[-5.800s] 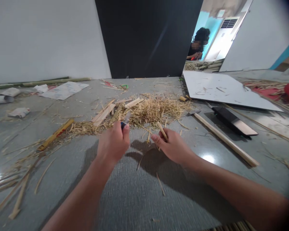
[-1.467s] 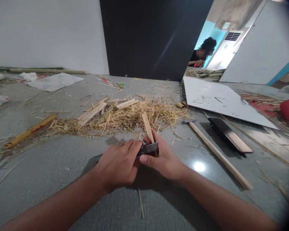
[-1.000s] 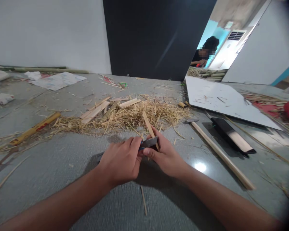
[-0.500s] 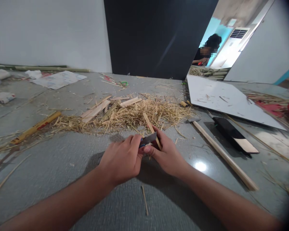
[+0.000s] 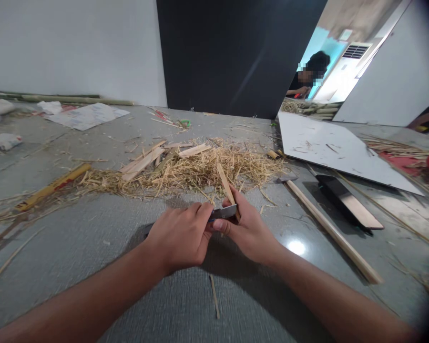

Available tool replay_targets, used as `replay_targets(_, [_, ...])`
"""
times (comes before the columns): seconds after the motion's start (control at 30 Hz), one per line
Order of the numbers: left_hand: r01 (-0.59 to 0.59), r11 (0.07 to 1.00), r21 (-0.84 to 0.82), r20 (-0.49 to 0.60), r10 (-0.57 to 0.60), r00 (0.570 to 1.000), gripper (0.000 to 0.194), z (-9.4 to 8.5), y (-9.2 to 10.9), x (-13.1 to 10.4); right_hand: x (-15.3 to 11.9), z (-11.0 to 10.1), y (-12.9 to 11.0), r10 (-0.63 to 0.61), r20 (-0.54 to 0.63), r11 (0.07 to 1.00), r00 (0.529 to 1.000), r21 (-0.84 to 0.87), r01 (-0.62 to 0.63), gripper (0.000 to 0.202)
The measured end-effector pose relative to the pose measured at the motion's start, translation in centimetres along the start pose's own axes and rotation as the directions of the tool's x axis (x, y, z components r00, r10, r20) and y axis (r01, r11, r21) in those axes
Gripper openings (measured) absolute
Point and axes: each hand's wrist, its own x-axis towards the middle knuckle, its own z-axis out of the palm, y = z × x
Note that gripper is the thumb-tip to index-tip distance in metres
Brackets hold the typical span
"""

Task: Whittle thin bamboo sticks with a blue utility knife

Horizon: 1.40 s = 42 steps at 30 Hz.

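- Gripping a knife [image 5: 224, 212] with the left hand [image 5: 180, 236], center of the frame, fingers wrapped over the handle, back of the hand facing up.
- Pointing the grey blade toward the right of the frame, clear of the left fingers, with a dark end of the handle poking out behind the wrist side.
- Pinching a pale wood strip [image 5: 225, 182] in the right hand [image 5: 250, 231], just right of center, fingers curled behind, thumb bent in front, just below the blade.
- Rising from between the right fingers at a tilt, upper end leaning slightly left over the heap of shavings [image 5: 236, 164].
- Crossing in front of the strip's lower part with the blade; cannot tell how deep into the wood.
- Lying on the floor [image 5: 178, 309] at lower center, below both hands: a thin sliver [image 5: 214, 297].
- Resting left of the heap: flat wood pieces [image 5: 142, 163] and, at middle left, a yellow tube [image 5: 55, 187].
- Stretched diagonally at right: a long-handled tool [image 5: 334, 231], beside a black flat object [image 5: 348, 200].
- Visible at upper right, past a black panel [image 5: 236, 52]: another person [image 5: 316, 64], bent forward.
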Motion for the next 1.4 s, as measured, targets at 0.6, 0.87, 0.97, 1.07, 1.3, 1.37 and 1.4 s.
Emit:
replay_targets(0.6, [0.235, 0.972, 0.025, -0.078, -0.233, 0.969, 0.028, 0.3, 1.3, 0.1, -0.1, 0.6, -0.3, -0.041, -0.114, 0.961, 0.993, -0.277, 0.008, 0.05])
replay_targets(0.87, [0.184, 0.983, -0.011, -0.043, -0.184, 0.982, 0.023, 0.0, 0.9, 0.5, -0.3, 0.9, -0.3, -0.006, -0.089, 0.979, 0.996, -0.201, -0.012, 0.035])
replay_targets(0.97, [0.103, 0.994, -0.018, -0.024, -0.104, 0.994, 0.028, -0.1, 0.5, 0.3, -0.3, 0.6, 0.0, 0.001, -0.053, 0.991, 0.999, -0.136, -0.008, 0.051])
replay_targets(1.07, [0.032, 0.999, -0.025, -0.005, -0.033, 0.999, 0.027, -0.2, 0.3, 0.2, -0.3, 0.4, 0.5, -0.011, 0.0, 0.997, 1.0, -0.072, 0.01, 0.065])
replay_targets(1.3, [0.083, 0.996, 0.012, -0.029, -0.083, 0.996, 0.024, -0.4, 0.7, 0.0, -0.5, 0.4, 0.2, -0.063, -0.034, 0.978, 0.997, -0.201, 0.055, 0.057])
replay_targets(1.37, [0.105, 0.994, 0.021, -0.036, -0.104, 0.994, 0.024, -0.5, 0.9, -0.1, -0.5, 0.5, -0.1, -0.056, -0.054, 0.965, 0.997, -0.26, 0.04, 0.055])
replay_targets(1.4, [0.114, 0.993, 0.026, -0.038, -0.113, 0.993, 0.023, -0.5, 0.9, -0.1, -0.5, 0.5, -0.3, -0.056, -0.062, 0.96, 0.996, -0.278, 0.037, 0.055])
